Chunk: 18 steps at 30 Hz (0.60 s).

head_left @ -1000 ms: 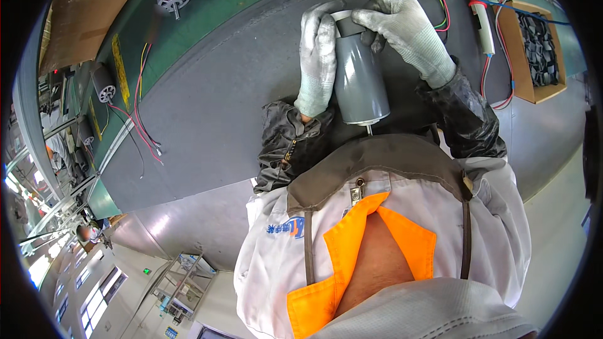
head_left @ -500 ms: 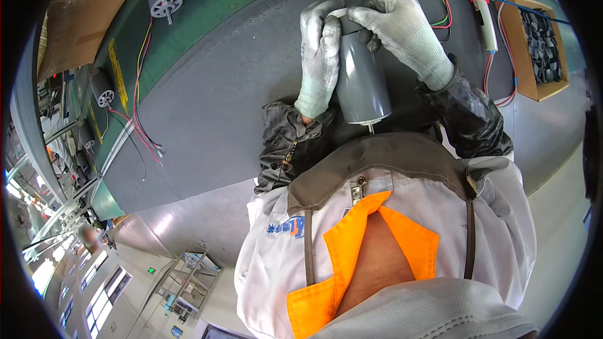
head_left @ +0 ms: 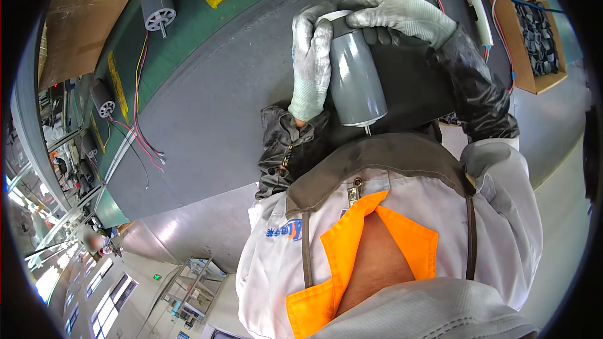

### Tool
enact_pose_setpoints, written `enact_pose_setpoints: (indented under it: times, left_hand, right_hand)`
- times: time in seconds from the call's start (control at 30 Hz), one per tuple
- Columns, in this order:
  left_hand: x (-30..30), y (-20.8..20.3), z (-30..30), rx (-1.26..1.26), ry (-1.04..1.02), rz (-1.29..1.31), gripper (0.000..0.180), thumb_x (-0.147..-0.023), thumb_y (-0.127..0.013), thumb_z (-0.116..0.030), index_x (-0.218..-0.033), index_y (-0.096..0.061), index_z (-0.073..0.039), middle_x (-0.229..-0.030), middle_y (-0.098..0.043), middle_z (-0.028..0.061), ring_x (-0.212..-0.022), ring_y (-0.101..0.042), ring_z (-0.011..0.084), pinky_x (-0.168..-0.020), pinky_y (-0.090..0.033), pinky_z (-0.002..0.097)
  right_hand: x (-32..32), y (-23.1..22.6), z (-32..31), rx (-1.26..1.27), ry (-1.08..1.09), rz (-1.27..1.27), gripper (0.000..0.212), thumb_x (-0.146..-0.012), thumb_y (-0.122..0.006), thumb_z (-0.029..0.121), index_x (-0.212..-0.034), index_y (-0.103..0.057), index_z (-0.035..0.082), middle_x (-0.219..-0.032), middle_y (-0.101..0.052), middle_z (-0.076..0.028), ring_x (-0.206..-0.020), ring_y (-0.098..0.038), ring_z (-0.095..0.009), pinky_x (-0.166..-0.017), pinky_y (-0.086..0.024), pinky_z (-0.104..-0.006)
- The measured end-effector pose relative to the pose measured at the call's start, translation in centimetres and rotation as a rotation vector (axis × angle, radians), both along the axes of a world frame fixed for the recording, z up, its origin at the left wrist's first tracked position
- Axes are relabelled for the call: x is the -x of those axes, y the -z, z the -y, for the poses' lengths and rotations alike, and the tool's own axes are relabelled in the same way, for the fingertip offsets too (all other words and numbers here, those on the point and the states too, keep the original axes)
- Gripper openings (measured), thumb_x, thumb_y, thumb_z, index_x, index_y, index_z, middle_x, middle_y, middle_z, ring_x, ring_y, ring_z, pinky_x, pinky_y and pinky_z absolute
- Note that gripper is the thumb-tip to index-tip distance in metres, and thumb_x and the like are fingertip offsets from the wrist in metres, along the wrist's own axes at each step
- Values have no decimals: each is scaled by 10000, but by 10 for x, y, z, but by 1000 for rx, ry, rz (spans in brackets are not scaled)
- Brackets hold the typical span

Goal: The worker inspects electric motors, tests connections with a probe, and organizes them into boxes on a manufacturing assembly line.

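A grey cylindrical electric motor (head_left: 359,81) lies on the dark work mat in front of me, its thin shaft pointing toward my body. Around its far end sits a dark band (head_left: 341,27) with a pale strip along its edge. My left hand (head_left: 311,56), in a white glove with greyed fingers, is closed against the left side of the band and motor end. The gloved right hand (head_left: 402,14) reaches across from the right, thumb pressed on the band and its other fingers curled beneath, partly hidden.
More motors with trailing wires, such as one at the upper left (head_left: 157,3), rest on the green bench (head_left: 182,9). An open carton of black curved pieces (head_left: 537,41) stands at the right. Near it lies a red-and-white handled tool (head_left: 480,16). A cardboard box (head_left: 88,25) is at far left.
My right hand has come lower and turned flatter over the band, its raised fingers now folded down. The motor and left hand have shifted slightly left.
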State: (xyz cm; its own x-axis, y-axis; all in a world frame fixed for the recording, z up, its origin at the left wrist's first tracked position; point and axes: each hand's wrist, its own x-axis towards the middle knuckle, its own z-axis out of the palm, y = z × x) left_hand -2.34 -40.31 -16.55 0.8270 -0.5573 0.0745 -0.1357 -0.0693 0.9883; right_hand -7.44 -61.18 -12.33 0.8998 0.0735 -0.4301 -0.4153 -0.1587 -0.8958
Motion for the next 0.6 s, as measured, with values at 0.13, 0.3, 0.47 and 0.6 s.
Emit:
enact_pose_setpoints:
  times: [0.13,0.3,0.47,0.6]
  left_hand:
    - [4,-3,-1,153,15,-174,364,-1080,-437,-307,-1221,-589,-9,-1239,-532,137,-1128,-539,258,-999,-434,364]
    - [1,-8,0,97,41,-202,354,-1065,-446,-300,-1219,-588,-14,-1232,-528,137,-1116,-528,261,-998,-423,377]
    - [-6,-3,3,-193,-25,256,410,-1037,-536,-322,-1284,-513,5,-1156,-578,100,-1046,-549,178,-935,-457,321]
    - [-2,2,1,-29,5,115,369,-1036,-526,-286,-1262,-543,5,-1183,-572,137,-1052,-565,237,-967,-452,360]
  right_hand:
    - [-10,-2,3,20,-135,-16,510,-965,-649,340,-1336,-609,-8,-762,-633,-19,-551,-564,-56,-447,-467,-206]
    - [-12,-9,-2,137,-172,-31,513,-964,-630,303,-1368,-587,-10,-803,-644,-6,-567,-576,-54,-446,-457,-195]
    - [3,-5,4,59,-92,56,496,-999,-610,331,-1378,-583,13,-925,-685,-84,-714,-661,-154,-617,-557,-284]
    - [12,13,-5,532,-125,478,487,-1007,-583,355,-1388,-563,52,-1220,-637,-203,-1147,-624,-365,-992,-501,-445]
